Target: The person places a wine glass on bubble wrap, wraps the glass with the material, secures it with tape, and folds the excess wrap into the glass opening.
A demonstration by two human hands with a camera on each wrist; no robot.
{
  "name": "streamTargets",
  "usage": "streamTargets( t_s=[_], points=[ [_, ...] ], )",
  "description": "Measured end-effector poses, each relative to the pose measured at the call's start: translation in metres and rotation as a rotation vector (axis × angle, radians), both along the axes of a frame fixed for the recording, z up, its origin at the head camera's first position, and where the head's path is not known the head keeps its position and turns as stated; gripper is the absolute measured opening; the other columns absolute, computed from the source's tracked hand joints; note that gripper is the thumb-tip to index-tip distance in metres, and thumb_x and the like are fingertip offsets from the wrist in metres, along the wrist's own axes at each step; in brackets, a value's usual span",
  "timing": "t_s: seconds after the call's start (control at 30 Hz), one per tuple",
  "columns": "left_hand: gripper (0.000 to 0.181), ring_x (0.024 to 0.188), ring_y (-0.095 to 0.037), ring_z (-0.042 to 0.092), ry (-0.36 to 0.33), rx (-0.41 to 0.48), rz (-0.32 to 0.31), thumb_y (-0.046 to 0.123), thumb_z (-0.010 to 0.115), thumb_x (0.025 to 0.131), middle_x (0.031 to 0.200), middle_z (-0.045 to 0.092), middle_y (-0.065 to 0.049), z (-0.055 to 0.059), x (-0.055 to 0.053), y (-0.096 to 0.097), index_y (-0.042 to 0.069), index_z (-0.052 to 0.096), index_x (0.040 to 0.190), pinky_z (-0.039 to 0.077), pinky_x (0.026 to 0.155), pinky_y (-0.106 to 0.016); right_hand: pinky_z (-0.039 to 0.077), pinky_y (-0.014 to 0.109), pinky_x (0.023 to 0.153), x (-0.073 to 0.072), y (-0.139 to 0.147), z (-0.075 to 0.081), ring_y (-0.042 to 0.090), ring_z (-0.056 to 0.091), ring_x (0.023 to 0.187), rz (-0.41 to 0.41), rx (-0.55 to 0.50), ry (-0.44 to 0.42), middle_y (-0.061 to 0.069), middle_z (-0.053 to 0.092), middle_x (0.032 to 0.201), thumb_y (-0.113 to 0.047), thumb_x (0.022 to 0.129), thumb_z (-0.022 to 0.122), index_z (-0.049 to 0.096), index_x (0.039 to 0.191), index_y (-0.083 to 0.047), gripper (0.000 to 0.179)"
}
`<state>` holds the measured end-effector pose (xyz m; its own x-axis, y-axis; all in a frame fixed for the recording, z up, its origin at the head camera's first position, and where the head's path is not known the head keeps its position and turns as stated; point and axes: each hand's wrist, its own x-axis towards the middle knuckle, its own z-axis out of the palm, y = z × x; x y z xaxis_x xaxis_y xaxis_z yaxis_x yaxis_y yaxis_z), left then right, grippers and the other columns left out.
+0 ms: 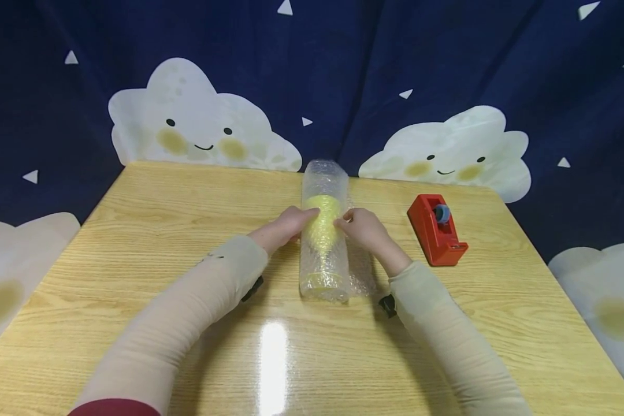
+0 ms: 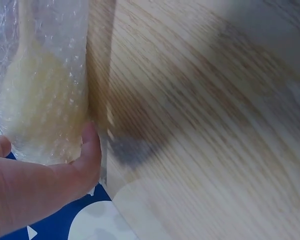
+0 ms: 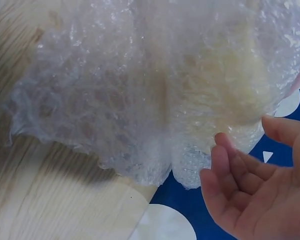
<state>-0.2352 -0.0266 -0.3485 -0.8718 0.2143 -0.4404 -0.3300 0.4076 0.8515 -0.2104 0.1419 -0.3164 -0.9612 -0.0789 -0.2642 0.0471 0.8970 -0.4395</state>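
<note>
A yellow goblet (image 1: 321, 222), wide at one end and narrowing to a stem, lies rolled inside clear bubble wrap (image 1: 325, 176) on the table. My left hand (image 1: 291, 222) holds the roll from its left side, thumb over the top; in the left wrist view a finger (image 2: 91, 150) curves along the wrap. At the roll's right side is my right hand (image 1: 364, 228), its thumb tip at the wrap. In the right wrist view, its fingers (image 3: 230, 175) are loosely bent with nothing between them. A loose flap of bubble wrap (image 3: 85, 100) spreads out on the table.
To the right stands a red tape dispenser (image 1: 437, 234) with a roll of blue tape (image 1: 441, 214). The wooden table (image 1: 187, 196) ends at a dark blue curtain (image 1: 333, 69) printed with clouds. The roll's far end lies near the table's back edge.
</note>
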Motion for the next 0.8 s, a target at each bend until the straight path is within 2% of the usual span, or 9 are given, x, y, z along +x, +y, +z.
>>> streamTargets(
  t_s=[0.03, 0.1, 0.17, 0.23, 0.33, 0.43, 0.53, 0.7, 0.8],
  points=[
    [0.056, 0.051, -0.010, 0.035, -0.005, -0.010, 0.000, 0.042, 0.047, 0.094, 0.079, 0.050, -0.003, 0.000, 0.000, 0.000, -0.005, 0.046, 0.125, 0.038, 0.061, -0.026, 0.048, 0.042, 0.089, 0.000, 0.000, 0.001, 0.031, 0.060, 0.105, -0.006, -0.001, -0.001, 0.021, 0.062, 0.118, -0.035, 0.095, 0.050, 0.051, 0.127, 0.004, 0.050],
    [0.065, 0.070, -0.014, 0.053, -0.023, -0.016, 0.006, 0.042, 0.047, 0.094, 0.113, 0.055, -0.013, 0.001, -0.001, 0.001, -0.005, 0.034, 0.137, 0.045, 0.072, -0.027, 0.048, 0.043, 0.091, 0.000, -0.002, 0.002, 0.031, 0.059, 0.108, -0.009, 0.010, 0.011, 0.020, 0.061, 0.120, -0.034, 0.094, 0.050, 0.049, 0.129, 0.004, 0.052],
    [0.074, 0.104, -0.020, 0.053, -0.044, -0.017, 0.006, 0.042, 0.046, 0.094, 0.147, 0.031, -0.017, 0.002, -0.002, 0.002, -0.003, 0.018, 0.146, 0.045, 0.092, -0.031, 0.047, 0.044, 0.092, 0.000, -0.003, 0.003, 0.032, 0.059, 0.110, 0.003, 0.031, 0.024, 0.020, 0.061, 0.122, -0.034, 0.094, 0.049, 0.049, 0.129, 0.004, 0.051],
    [0.079, 0.129, -0.025, 0.038, -0.066, -0.010, 0.009, 0.042, 0.047, 0.094, 0.156, 0.014, -0.017, 0.002, -0.002, 0.002, -0.003, 0.009, 0.148, 0.039, 0.104, -0.036, 0.047, 0.044, 0.093, 0.000, -0.004, 0.004, 0.032, 0.058, 0.111, 0.017, 0.058, 0.042, 0.019, 0.061, 0.123, -0.035, 0.095, 0.047, 0.053, 0.127, 0.003, 0.050],
    [0.083, 0.125, -0.026, 0.044, -0.090, 0.035, 0.027, 0.042, 0.050, 0.093, 0.154, 0.018, -0.018, 0.002, -0.003, 0.003, -0.003, 0.006, 0.148, 0.042, 0.102, -0.036, 0.048, 0.043, 0.087, 0.001, -0.006, 0.004, 0.031, 0.060, 0.105, 0.019, 0.086, 0.049, 0.018, 0.063, 0.120, -0.043, 0.096, 0.044, 0.058, 0.121, 0.003, 0.054],
    [0.087, 0.108, -0.023, 0.053, -0.127, 0.089, 0.045, 0.041, 0.053, 0.091, 0.148, 0.027, -0.017, 0.001, -0.005, 0.004, -0.002, 0.003, 0.147, 0.046, 0.097, -0.035, 0.048, 0.038, 0.075, 0.001, -0.006, 0.003, 0.027, 0.060, 0.092, 0.012, 0.095, 0.031, 0.017, 0.064, 0.113, -0.053, 0.093, 0.043, 0.060, 0.116, 0.001, 0.062],
    [0.085, 0.094, -0.021, 0.053, -0.156, 0.124, 0.049, 0.041, 0.053, 0.091, 0.140, 0.034, -0.016, 0.001, -0.006, 0.004, 0.001, 0.003, 0.147, 0.047, 0.094, -0.034, 0.044, 0.032, 0.064, 0.001, -0.003, 0.000, 0.023, 0.056, 0.080, 0.005, 0.078, 0.018, 0.014, 0.064, 0.098, -0.057, 0.091, 0.045, 0.061, 0.107, 0.001, 0.062],
    [0.066, 0.091, -0.022, 0.059, -0.163, 0.197, 0.064, 0.031, 0.048, 0.093, 0.136, 0.038, -0.018, 0.003, -0.006, 0.007, 0.000, 0.016, 0.143, 0.050, 0.093, -0.035, 0.033, 0.026, 0.052, 0.000, 0.004, -0.003, 0.015, 0.039, 0.060, -0.033, -0.021, 0.009, 0.000, 0.041, 0.066, -0.052, 0.089, 0.051, 0.048, 0.073, -0.009, 0.045],
    [0.059, 0.094, -0.022, 0.060, -0.160, 0.204, 0.051, 0.025, 0.046, 0.093, 0.136, 0.039, -0.018, 0.002, -0.006, 0.008, -0.002, 0.024, 0.140, 0.049, 0.094, -0.035, 0.033, 0.024, 0.051, 0.000, 0.006, -0.004, 0.013, 0.039, 0.058, -0.055, -0.072, -0.013, -0.001, 0.042, 0.063, -0.050, 0.089, 0.053, 0.044, 0.070, -0.012, 0.043]
  ],
)
